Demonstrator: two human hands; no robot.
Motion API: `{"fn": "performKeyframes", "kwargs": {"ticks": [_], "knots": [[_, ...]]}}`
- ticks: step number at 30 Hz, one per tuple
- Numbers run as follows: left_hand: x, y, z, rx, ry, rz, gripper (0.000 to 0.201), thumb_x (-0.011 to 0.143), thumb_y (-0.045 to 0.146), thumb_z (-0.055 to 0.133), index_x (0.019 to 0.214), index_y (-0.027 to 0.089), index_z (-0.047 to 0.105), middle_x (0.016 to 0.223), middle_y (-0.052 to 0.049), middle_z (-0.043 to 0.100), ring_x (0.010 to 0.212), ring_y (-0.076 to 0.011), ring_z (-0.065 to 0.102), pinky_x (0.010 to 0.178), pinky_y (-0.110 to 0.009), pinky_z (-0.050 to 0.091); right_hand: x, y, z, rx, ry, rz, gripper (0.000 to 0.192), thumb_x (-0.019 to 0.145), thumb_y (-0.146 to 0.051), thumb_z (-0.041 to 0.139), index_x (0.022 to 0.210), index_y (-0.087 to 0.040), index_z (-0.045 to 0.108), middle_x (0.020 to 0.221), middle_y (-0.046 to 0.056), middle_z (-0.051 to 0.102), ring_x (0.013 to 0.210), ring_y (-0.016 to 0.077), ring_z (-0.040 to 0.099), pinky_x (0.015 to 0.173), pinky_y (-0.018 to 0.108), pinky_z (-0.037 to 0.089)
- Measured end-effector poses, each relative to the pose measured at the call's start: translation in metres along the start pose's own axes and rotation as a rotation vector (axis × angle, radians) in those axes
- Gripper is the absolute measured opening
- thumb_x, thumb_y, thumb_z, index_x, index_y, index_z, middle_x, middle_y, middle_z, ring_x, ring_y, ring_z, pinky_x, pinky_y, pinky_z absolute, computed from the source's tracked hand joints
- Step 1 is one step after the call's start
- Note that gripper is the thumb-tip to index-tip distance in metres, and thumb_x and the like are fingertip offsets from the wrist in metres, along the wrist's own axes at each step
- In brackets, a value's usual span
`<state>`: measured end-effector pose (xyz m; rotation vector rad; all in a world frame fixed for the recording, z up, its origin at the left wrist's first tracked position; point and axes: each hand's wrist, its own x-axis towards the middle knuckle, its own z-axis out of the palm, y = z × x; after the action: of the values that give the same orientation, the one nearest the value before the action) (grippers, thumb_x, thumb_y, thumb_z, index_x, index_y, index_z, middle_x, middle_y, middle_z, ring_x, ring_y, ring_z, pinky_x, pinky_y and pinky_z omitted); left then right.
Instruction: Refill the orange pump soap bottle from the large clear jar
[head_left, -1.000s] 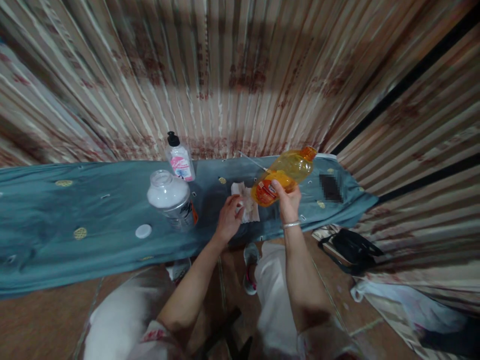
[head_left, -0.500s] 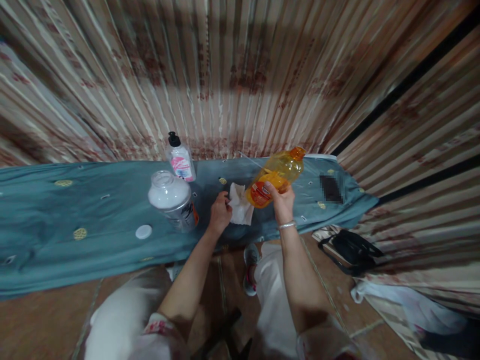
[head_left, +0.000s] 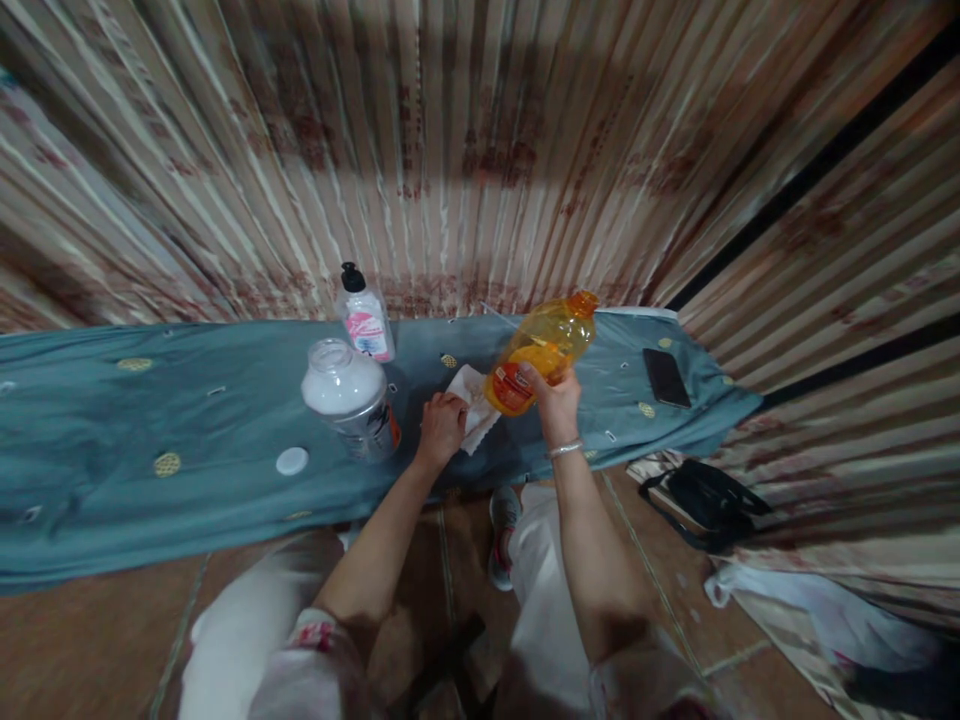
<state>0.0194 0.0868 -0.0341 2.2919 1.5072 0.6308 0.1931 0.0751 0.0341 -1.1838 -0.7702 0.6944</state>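
Note:
My right hand [head_left: 557, 405] is wrapped round a see-through orange bottle [head_left: 544, 350] with a red-orange label. The bottle leans, its neck pointing up and to the right, and liquid shows in its lower part. My left hand [head_left: 442, 428] has its fingers curled over the left edge of a white paper towel [head_left: 480, 410], gripping it beside the bottle's base. To the left of that hand stands a large clear jar [head_left: 351, 400] of white contents with its top uncovered. Behind the jar is a clear pump bottle [head_left: 367, 322] with a black pump and pink label.
A round white lid [head_left: 292, 461] lies on the green patterned cloth [head_left: 225, 400] over the long table. A dark phone [head_left: 666, 377] rests at the right end. Pleated curtains [head_left: 450, 150] hang behind. On the floor at right sits a black bag [head_left: 705, 500].
The orange bottle has shifted slightly left in my right hand. My left hand has moved onto the paper towel's edge, and the towel has turned and creased.

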Motion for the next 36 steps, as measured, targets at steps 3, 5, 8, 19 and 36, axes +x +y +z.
{"fn": "performKeyframes", "kwargs": {"ticks": [3, 5, 8, 19, 36], "knots": [[-0.005, -0.003, -0.003, -0.027, -0.021, 0.066, 0.037, 0.094, 0.037, 0.060, 0.126, 0.018, 0.059, 0.128, -0.012, 0.060, 0.109, -0.0239, 0.063, 0.092, -0.046, 0.056, 0.001, -0.001, 0.001, -0.001, 0.001, 0.007, 0.053, 0.057, -0.044, 0.086, 0.097, -0.018, 0.062, 0.096, 0.007, 0.078, 0.085, 0.0221, 0.073, 0.080, 0.037, 0.060], [-0.011, -0.002, -0.004, -0.058, -0.048, 0.124, 0.037, 0.093, 0.037, 0.060, 0.126, 0.018, 0.059, 0.128, -0.012, 0.061, 0.109, -0.0239, 0.063, 0.091, -0.046, 0.056, 0.001, 0.000, 0.003, -0.009, -0.020, 0.009, 0.053, 0.057, -0.046, 0.086, 0.096, -0.019, 0.063, 0.096, 0.007, 0.078, 0.085, 0.0219, 0.073, 0.081, 0.037, 0.061], [-0.020, -0.003, -0.005, -0.116, -0.064, 0.180, 0.037, 0.094, 0.037, 0.060, 0.125, 0.018, 0.059, 0.128, -0.012, 0.061, 0.109, -0.0237, 0.063, 0.092, -0.046, 0.056, -0.001, 0.005, 0.009, -0.042, -0.077, -0.003, 0.054, 0.057, -0.049, 0.086, 0.096, -0.019, 0.063, 0.098, 0.007, 0.078, 0.085, 0.0217, 0.073, 0.084, 0.039, 0.060], [-0.108, -0.007, -0.045, -0.389, 0.112, -0.033, 0.026, 0.090, 0.027, 0.061, 0.115, 0.022, 0.068, 0.122, -0.010, 0.069, 0.114, -0.0225, 0.067, 0.101, -0.042, 0.054, -0.012, 0.019, 0.021, -0.214, -0.232, -0.033, 0.063, 0.055, -0.051, 0.088, 0.102, -0.018, 0.063, 0.102, 0.010, 0.075, 0.091, 0.0256, 0.071, 0.093, 0.049, 0.056], [-0.046, 0.009, -0.022, -0.353, 0.194, -0.128, 0.038, 0.093, 0.030, 0.059, 0.130, 0.019, 0.057, 0.141, -0.013, 0.056, 0.128, -0.0265, 0.055, 0.107, -0.050, 0.048, 0.000, 0.025, 0.012, -0.082, -0.120, -0.025, 0.061, 0.056, -0.050, 0.088, 0.102, -0.019, 0.061, 0.102, 0.008, 0.077, 0.091, 0.0226, 0.072, 0.091, 0.042, 0.058]]}}
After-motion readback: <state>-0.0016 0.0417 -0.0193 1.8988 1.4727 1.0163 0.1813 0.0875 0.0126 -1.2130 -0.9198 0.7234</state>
